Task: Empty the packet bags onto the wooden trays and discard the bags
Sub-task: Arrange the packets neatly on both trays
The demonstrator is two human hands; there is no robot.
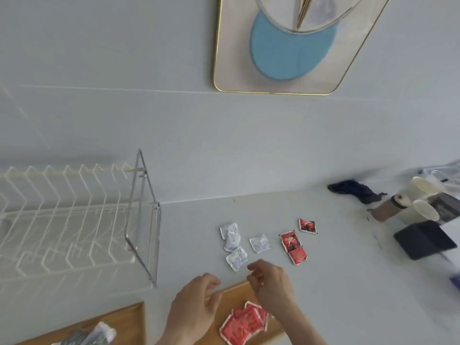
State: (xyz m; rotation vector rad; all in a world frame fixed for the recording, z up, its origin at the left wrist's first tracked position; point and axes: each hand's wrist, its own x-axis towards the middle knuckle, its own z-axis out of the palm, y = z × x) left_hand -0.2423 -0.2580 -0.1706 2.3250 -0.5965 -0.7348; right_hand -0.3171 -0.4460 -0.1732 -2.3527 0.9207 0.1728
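Observation:
Two wooden trays lie at the bottom of the view. The right tray carries several red packets. The left tray carries white and patterned packets. On the counter beyond lie several white packets and three red packets. My left hand hovers over the right tray's left edge with fingers spread and nothing in it. My right hand hangs over the tray's far corner with fingers curled; I cannot tell if it pinches anything.
A white wire dish rack with a metal end frame stands at the left. At the right are a dark cloth, a brown cylinder, white cups and a dark box. A gold-framed mirror hangs on the wall.

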